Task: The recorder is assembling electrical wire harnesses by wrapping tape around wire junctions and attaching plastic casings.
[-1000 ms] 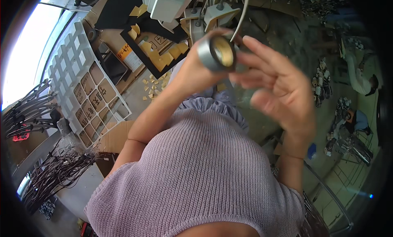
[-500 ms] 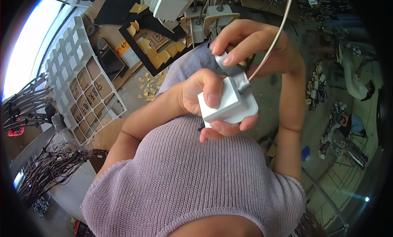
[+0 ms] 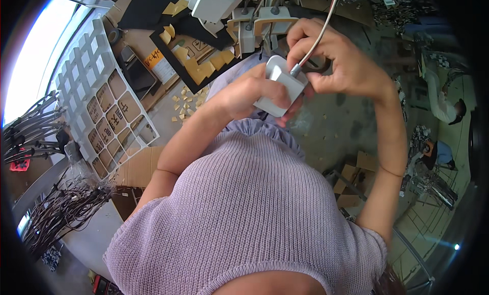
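Note:
My left hand (image 3: 252, 94) is closed round a small white plastic box (image 3: 277, 105) with a flanged edge, held up in front of my waist. Its thumb presses on the box's face. A thin white and brown cable (image 3: 322, 36) runs from a grey fitting on the box up past my right hand. Shiny silver tape shows on the box's upper side. My right hand (image 3: 344, 63) curls beside the box, its fingers bent around a roll of tape (image 3: 320, 66), of which only part of the dark round opening shows. Its thumb reaches the box's right edge.
Several white boxes with cables (image 3: 216, 4) hang at the top. A black frame (image 3: 191, 81) with yellow paper pieces and a white grid tray (image 3: 117, 109) lie on the left. Dark cable bundles (image 3: 61, 206) hang at far left. Another person (image 3: 443, 104) is at far right.
Both hands have moved away from my chest with the box, which has turned. The silver tape strip stretched between box and right hand no longer shows; the right hand is now beside the box.

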{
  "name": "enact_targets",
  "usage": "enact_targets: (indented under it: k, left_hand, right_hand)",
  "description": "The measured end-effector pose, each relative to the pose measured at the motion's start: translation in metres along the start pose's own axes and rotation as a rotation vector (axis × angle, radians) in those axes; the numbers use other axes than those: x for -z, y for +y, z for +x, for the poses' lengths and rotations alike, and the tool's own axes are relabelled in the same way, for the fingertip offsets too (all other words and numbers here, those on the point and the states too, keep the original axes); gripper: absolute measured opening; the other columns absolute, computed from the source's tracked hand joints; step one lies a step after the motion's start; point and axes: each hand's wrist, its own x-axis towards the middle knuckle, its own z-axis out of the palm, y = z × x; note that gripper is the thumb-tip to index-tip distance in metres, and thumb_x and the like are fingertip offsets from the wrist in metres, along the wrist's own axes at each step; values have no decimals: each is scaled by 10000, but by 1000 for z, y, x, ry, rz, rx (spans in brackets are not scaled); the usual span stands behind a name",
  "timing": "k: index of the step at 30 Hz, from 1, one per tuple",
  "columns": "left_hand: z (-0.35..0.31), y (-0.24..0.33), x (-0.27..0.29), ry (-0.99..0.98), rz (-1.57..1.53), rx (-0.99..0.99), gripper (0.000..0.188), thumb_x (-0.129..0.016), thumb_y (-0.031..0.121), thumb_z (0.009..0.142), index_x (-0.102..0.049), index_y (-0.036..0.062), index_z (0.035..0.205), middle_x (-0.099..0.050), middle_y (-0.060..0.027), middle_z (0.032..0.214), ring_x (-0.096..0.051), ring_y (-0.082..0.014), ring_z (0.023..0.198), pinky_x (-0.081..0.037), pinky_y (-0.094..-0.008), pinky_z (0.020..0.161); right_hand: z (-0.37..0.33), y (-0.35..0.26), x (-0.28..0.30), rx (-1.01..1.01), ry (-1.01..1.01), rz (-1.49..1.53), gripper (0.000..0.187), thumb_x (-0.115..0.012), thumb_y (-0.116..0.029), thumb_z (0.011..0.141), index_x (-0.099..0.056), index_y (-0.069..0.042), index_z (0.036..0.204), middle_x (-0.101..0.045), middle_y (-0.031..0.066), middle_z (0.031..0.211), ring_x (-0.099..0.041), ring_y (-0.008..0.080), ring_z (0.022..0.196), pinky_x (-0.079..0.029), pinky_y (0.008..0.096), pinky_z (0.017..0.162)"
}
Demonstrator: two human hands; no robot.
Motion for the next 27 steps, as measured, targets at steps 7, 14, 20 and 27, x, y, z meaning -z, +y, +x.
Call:
enact_targets:
  k: [7, 14, 20, 27]
  left_hand:
    - [1, -6, -1, 657, 1209, -534, 424, -658, 99, 633, -596, -11, 1038, -644, -139, 890, -644, -262, 742, -511, -354, 710]
    - [-2, -3, 2, -460, -490, 181, 620, -558, 194, 628, -483, -165, 1128, -605, -240, 772, -627, -300, 598, -543, -370, 520]
    - [1, -14, -16, -714, -914, 305, 628, -569, 156, 629, -441, -168, 1151, -558, -261, 844, -576, -321, 589, -550, -417, 505]
    - [-2, 1, 2, -104, -199, 34, 457, -584, 139, 650, -551, -112, 1030, -602, -157, 749, -623, -249, 606, -544, -328, 555]
  right_hand:
    - [-7, -51, -11, -573, 162, 676, 642, -622, -557, 833, -619, 58, 1018, -649, 150, 997, -653, 188, 787, -536, 296, 762]
    - [4, -33, 3, -118, 323, 496, 739, -827, -418, 643, -566, -21, 1209, -550, 72, 1209, -531, 158, 1096, -442, 297, 896]
    - [23, 16, -10, 189, -128, 658, 633, -866, -363, 598, -611, -27, 1070, -520, 37, 1034, -518, 143, 957, -405, 265, 827]
    - [-5, 9, 6, -115, -11, 669, 390, -655, -265, 742, -612, 8, 1017, -577, 29, 932, -553, 116, 827, -431, 230, 749]
